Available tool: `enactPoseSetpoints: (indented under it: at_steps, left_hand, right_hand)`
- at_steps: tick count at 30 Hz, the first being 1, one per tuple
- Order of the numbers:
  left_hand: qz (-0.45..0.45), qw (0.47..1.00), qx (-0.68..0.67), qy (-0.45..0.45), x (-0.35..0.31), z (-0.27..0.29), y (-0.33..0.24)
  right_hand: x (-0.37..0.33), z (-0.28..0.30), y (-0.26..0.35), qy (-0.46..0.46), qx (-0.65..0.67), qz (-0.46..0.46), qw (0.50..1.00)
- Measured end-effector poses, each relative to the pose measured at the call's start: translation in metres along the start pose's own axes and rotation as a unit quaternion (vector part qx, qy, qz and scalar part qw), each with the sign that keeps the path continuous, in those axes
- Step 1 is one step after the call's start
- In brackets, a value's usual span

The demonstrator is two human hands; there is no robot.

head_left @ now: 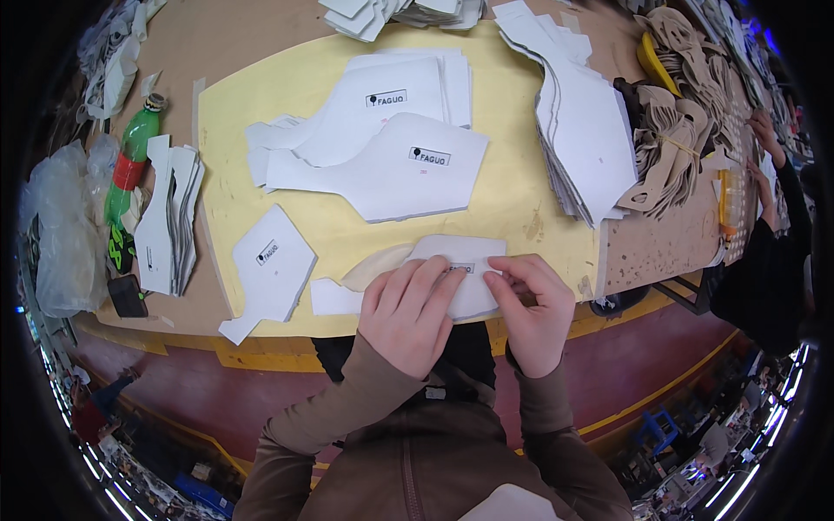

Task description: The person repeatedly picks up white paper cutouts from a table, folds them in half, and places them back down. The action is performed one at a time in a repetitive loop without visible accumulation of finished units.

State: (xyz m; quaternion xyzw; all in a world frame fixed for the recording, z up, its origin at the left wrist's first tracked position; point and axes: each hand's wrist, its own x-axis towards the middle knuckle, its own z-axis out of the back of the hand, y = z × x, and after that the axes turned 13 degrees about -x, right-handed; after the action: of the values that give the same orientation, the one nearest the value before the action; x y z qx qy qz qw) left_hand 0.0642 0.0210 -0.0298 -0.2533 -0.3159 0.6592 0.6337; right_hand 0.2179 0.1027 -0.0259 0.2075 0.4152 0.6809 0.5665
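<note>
At the table's near edge lies a white cut piece (482, 300), probably leather for a shoe upper, with a dark printed label. My left hand (407, 313) bends over it, fingertips gathered on the label. The thumb and forefinger of my right hand (534, 308) pinch its upper right edge. A cream-coloured curved piece (380, 263) shows partly beside my left fingers. To the left lies a single labelled white piece (276, 265). Beyond my hands, more labelled white pieces (373, 178) overlap in a pile on a yellow sheet (512, 195).
White stacks (591, 130) stand at right and white pieces (169, 213) at left. Tan cut pieces (673, 148) are heaped at far right. A green bottle (139, 139), a clear plastic bag (65, 226) and a black phone (128, 296) line the left. Another person's arm (786, 187) reaches in at right.
</note>
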Motion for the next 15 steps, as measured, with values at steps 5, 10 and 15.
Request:
enactPoseSetpoints:
  at_steps: [5,10,15]
  left_hand:
    - [0.000,1.000,-0.002,-0.005,-0.0005,-0.0006,0.0005]
    - [0.004,1.000,-0.002,-0.012,-0.0011,-0.0015,-0.0002]
    - [-0.005,1.000,0.004,-0.019,-0.0019,-0.0025,0.0001]
  right_hand:
    - [-0.0006,-0.0015,0.0002,-0.006,-0.016,0.005,1.000]
    - [-0.0014,-0.0049,0.0007,-0.020,-0.029,0.007,0.999]
    - [-0.0019,-0.0071,0.0046,-0.019,-0.067,0.016,0.997]
